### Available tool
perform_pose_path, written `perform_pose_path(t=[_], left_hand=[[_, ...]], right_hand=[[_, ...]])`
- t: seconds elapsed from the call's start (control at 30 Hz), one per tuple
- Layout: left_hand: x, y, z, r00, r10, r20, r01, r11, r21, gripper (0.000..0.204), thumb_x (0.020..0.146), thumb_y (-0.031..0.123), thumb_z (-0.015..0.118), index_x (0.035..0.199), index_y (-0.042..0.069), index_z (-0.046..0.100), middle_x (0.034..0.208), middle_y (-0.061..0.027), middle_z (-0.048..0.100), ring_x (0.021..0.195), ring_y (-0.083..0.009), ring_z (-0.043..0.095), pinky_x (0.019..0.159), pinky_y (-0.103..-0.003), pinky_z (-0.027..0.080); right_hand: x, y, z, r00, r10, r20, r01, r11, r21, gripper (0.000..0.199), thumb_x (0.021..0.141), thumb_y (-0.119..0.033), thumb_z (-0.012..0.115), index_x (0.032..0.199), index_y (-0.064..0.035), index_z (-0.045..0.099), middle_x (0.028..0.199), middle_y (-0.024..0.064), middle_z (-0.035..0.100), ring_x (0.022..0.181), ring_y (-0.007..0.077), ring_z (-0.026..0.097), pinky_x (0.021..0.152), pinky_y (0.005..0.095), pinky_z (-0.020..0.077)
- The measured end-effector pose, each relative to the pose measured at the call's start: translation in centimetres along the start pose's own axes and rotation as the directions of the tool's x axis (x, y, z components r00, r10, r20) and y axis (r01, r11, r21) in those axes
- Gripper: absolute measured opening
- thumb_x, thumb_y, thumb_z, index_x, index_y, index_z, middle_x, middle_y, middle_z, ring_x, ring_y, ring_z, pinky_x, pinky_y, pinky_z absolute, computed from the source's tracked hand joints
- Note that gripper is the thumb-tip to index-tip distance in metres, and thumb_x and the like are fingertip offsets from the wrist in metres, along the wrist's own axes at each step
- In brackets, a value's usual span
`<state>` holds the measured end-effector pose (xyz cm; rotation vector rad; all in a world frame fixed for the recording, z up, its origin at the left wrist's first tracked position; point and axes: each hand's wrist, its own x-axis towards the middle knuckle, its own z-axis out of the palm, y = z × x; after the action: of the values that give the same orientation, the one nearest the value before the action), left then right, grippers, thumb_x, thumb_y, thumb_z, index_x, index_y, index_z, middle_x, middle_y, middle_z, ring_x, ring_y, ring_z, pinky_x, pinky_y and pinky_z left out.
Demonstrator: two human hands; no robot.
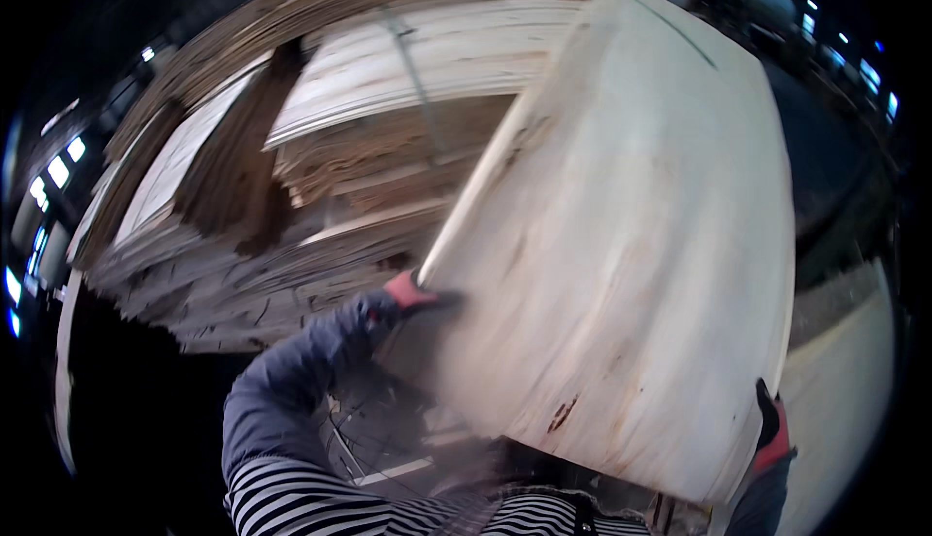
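Both hands grip a large pale thin wood veneer sheet: the left hand clamps its left edge, the right hand its lower right corner. Held tilted before stacked brown veneer piles, long axis running up-away, the sheet could buckle or crack.

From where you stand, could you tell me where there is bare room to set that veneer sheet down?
The pale flat surface at lower right, bordered by the lifted veneer sheet and the right hand, looks bare. Left of the left hand it is crowded: uneven veneer stacks fill that side. The dark gap beneath the sheet holds clutter.
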<state>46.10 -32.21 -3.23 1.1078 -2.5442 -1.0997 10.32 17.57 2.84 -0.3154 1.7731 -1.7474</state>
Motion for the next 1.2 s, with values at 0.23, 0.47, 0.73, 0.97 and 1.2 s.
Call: perform_pose_path(t=[0.23,0.47,0.73,0.97,1.2], left_hand=[[-6.4,6.6,7.5,0.993,-0.084,0.084,0.098,0.980,-0.173,0.051,0.065,0.033,0.071,0.102,0.002,0.055,0.094,-0.0098,0.061,0.087,-0.0178,0.057,0.077,-0.031,0.044],[4.3,3.9,10.2,0.850,0.042,0.525,0.305,0.773,-0.556,0.045,0.073,0.029,0.063,0.106,0.000,0.052,0.105,-0.0116,0.056,0.093,-0.0198,0.055,0.081,-0.031,0.043],[18.9,14.9,11.2,0.857,0.128,0.500,0.274,0.709,-0.650,0.038,0.078,0.013,0.051,0.114,0.000,0.048,0.107,-0.0074,0.055,0.089,-0.0193,0.055,0.079,-0.029,0.043],[19.8,19.9,15.4,0.858,0.220,0.464,0.078,0.837,-0.542,0.037,0.078,0.010,0.054,0.112,-0.002,0.049,0.109,-0.0099,0.053,0.096,-0.0183,0.053,0.081,-0.027,0.042],[24.0,19.7,15.4,0.705,0.457,0.543,-0.255,0.877,-0.406,0.033,0.081,0.006,0.049,0.112,-0.005,0.048,0.111,-0.0113,0.052,0.102,-0.0173,0.050,0.088,-0.026,0.039]], right_hand=[[-0.5,2.2,-11.1,0.987,-0.080,-0.142,0.040,0.963,-0.267,0.041,0.070,-0.011,0.065,0.106,0.0051,0.050,0.094,0.0080,0.058,0.082,0.0152,0.055,0.075,0.0264,0.0429],[-4.9,2.3,-8.2,0.892,0.105,-0.439,-0.169,0.979,-0.111,0.041,0.067,-0.017,0.069,0.099,0.0046,0.055,0.083,0.0091,0.060,0.070,0.0152,0.058,0.065,0.0265,0.0473],[-8.9,3.6,-6.9,0.859,0.090,-0.504,-0.104,0.995,-0.001,0.039,0.067,-0.016,0.069,0.098,0.0033,0.056,0.084,0.0071,0.060,0.072,0.0118,0.056,0.064,0.0236,0.0456],[-14.9,6.5,-3.8,0.753,0.141,-0.642,-0.377,0.893,-0.247,0.045,0.071,-0.031,0.064,0.098,0.0038,0.054,0.078,0.0105,0.060,0.066,0.0116,0.054,0.062,0.0256,0.0440],[-21.0,6.2,5.1,0.707,0.092,-0.701,-0.272,0.951,-0.149,0.040,0.073,-0.016,0.061,0.107,0.0016,0.049,0.091,0.0127,0.061,0.085,0.0165,0.058,0.074,0.0273,0.0446]])
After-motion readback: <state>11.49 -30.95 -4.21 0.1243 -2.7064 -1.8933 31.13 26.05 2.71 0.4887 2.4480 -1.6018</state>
